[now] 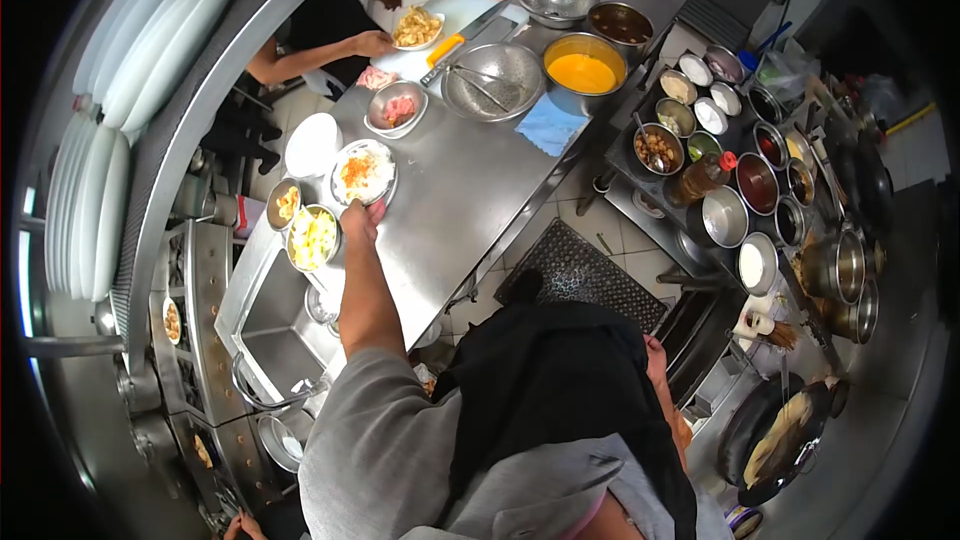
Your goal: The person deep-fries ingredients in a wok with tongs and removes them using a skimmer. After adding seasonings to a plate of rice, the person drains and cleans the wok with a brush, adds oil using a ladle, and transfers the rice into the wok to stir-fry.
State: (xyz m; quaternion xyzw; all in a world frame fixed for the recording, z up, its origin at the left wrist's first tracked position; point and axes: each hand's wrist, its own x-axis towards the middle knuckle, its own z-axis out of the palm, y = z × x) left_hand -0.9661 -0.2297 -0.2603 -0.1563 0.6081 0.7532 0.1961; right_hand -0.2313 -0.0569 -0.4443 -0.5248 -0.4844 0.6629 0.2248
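Observation:
My left hand [365,217] reaches out over the steel table [440,205] and grips the near rim of a white bowl [378,178]. White food with orange bits on top fills this bowl. Just left of it are a stack of white plates [312,144], a small bowl of orange pieces [285,202] and a metal bowl of yellow and white chunks [312,238]. My right hand [655,352] shows only in part beside the black apron, low on the right; its fingers are mostly hidden.
Across the table a co-worker's hand [372,43] holds a bowl of fried pieces [417,28]. A yellow-handled knife [447,48], a colander [490,82] and a pot of orange liquid [585,65] are nearby. Sauce bowls, a bottle [700,180] and a wok [775,435] stand right.

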